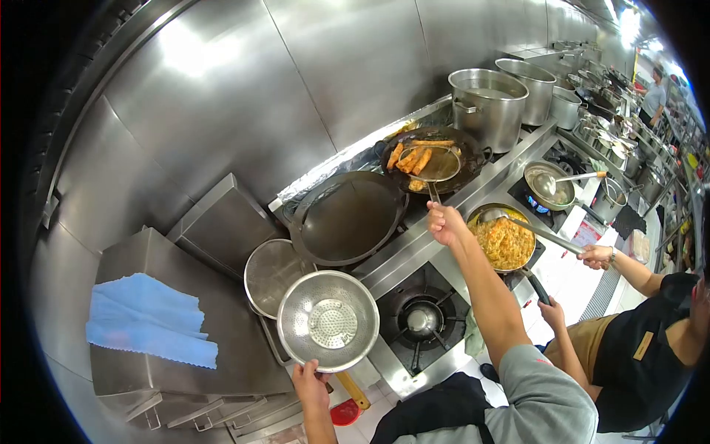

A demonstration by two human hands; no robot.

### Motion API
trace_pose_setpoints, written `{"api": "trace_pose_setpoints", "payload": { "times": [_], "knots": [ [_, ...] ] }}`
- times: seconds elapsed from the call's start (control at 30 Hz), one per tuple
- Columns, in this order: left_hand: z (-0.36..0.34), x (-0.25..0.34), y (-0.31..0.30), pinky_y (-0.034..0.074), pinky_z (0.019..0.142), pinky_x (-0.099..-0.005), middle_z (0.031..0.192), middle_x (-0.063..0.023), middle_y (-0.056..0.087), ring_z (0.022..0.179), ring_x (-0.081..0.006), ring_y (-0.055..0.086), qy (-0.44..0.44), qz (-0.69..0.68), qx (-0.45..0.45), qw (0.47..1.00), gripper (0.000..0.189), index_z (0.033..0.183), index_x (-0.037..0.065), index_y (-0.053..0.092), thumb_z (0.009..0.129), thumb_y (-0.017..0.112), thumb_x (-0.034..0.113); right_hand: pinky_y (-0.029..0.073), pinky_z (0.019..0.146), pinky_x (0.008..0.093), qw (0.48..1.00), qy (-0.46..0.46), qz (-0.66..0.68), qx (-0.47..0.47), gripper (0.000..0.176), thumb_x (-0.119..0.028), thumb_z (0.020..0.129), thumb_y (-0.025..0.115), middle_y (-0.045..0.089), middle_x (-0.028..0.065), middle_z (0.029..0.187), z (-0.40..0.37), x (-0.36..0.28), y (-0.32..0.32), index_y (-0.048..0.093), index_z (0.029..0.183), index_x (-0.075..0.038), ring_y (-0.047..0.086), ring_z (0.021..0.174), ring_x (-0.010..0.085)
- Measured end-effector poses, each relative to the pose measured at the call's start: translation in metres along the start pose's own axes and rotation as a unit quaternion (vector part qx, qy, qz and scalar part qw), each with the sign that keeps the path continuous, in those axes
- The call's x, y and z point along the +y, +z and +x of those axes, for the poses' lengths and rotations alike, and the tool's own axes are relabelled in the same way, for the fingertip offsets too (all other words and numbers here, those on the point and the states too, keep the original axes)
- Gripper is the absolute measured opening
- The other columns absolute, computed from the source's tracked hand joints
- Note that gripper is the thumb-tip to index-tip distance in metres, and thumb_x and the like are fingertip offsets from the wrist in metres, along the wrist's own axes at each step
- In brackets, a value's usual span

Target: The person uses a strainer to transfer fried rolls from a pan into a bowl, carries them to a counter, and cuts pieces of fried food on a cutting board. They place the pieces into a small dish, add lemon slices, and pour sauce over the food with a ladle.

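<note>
My left hand [310, 385] grips the near rim of a perforated metal colander [328, 320], which is tilted beside a round strainer [275, 275]. With fingers closed round its handle, my right hand [445, 222] holds a wire skimmer [442, 164] over a dark wok [473, 164] at the back of the stove. Several long golden-brown fried pieces [418, 159] lie in and around the skimmer. A larger dark wok [347, 218] stands to the left, between the colander and the wall.
Right of my arm, a co-worker [636, 325] holds a pan [504, 237] of orange-yellow food and a ladle. Tall steel pots [488, 111] stand behind. A gas burner [423, 320] is in front, a blue cloth [151, 320] at left, and a lit burner under another pan [549, 185].
</note>
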State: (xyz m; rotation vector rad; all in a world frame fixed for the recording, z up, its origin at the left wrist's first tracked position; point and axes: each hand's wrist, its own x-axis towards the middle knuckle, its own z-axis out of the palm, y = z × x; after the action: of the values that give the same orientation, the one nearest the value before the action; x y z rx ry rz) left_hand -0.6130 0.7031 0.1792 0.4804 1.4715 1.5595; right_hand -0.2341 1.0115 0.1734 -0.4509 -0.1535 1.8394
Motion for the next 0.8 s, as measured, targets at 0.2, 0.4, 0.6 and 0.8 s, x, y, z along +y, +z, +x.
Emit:
{"api": "trace_pose_setpoints", "payload": {
  "times": [0.2, 0.4, 0.6, 0.8],
  "knots": [
    [0.015, 0.018, 0.021, 0.059, 0.066, -0.0346, 0.096, -0.0064, 0.062, 0.081, -0.0178, 0.065, 0.028, 0.005, 0.000, 1.000, 0.013, 0.098, 0.005, 0.054, 0.086, 0.058, 0.005, 0.023, 0.042, 0.0242, 0.985, 0.035, -0.140, 0.091, 0.009, -0.016, 0.103, 0.039, 0.031, -0.0065, 0.059, -0.001, -0.005, 0.011, 0.045, 0.107, -0.011, 0.027, 0.045, 0.0067],
    [0.017, 0.018, 0.028, 0.061, 0.065, -0.0362, 0.098, -0.0083, 0.062, 0.082, -0.0200, 0.067, 0.034, -0.016, -0.019, 0.999, 0.016, 0.101, 0.004, 0.054, 0.086, 0.058, 0.006, 0.021, 0.042, 0.0249, 0.986, 0.038, -0.142, 0.078, 0.013, -0.010, 0.097, 0.033, 0.030, -0.0059, 0.059, 0.005, -0.007, 0.012, 0.044, 0.104, -0.012, 0.025, 0.045, 0.0076],
    [0.022, 0.017, 0.030, 0.061, 0.062, -0.0358, 0.101, -0.0084, 0.063, 0.082, -0.0195, 0.067, 0.035, -0.015, -0.023, 0.999, 0.018, 0.104, 0.004, 0.055, 0.087, 0.058, 0.008, 0.022, 0.040, 0.0250, 0.996, 0.047, -0.062, 0.034, 0.008, -0.016, 0.104, 0.040, 0.029, -0.0059, 0.056, 0.001, -0.011, -0.014, 0.046, 0.102, -0.011, 0.027, 0.043, 0.0080],
    [0.039, 0.033, 0.045, 0.059, 0.073, -0.0374, 0.105, -0.0070, 0.061, 0.091, -0.0198, 0.065, 0.053, -0.013, -0.038, 0.998, 0.022, 0.109, 0.004, 0.055, 0.087, 0.058, 0.009, 0.024, 0.040, 0.0233, 0.998, 0.012, -0.063, -0.009, 0.008, -0.015, 0.103, 0.043, 0.032, -0.0062, 0.057, -0.024, -0.015, -0.019, 0.048, 0.103, -0.010, 0.027, 0.042, 0.0066]
  ]
}}
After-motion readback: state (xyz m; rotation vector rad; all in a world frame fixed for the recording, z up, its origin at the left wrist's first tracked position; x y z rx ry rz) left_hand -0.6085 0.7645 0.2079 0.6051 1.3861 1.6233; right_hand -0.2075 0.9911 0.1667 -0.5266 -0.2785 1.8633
